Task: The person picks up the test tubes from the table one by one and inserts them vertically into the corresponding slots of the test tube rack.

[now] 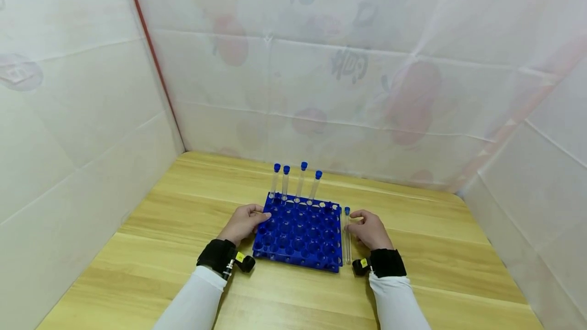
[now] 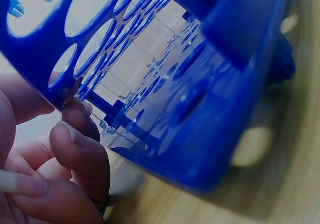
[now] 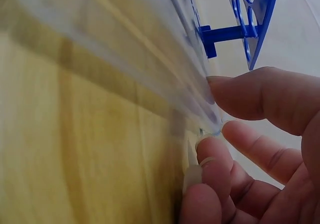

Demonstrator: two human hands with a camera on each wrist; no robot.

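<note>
Right hand, grip: fingertips pinch a clear tube that lies flat on the worktop, just right of centre frame and beside the rack's right edge. Tube: transparent plastic, slender cylinder, blue cap at its far end; in the right wrist view it shows as a glassy blur running diagonally from the upper left to the fingers.

Left hand, grip: fingers curled against the left edge of the rack; in the left wrist view the fingertips touch the rim of its perforated top plate.

Rack: bright blue moulded plastic, square, with stacked plates pierced by rows of round holes, larger and smaller, joined by short posts. Position: centre of the head view, lower middle, on the worktop.

Contents: four standing tubes in the far row, clear bodies with blue caps, slightly tilted. Remaining holes that can be seen hold nothing.

Worktop: pale wood-grain surface, smooth, in long planks.

Surround: translucent white sheeting on three sides, faint red and grey print showing through.

Sleeves: white; black wrist straps.
</note>
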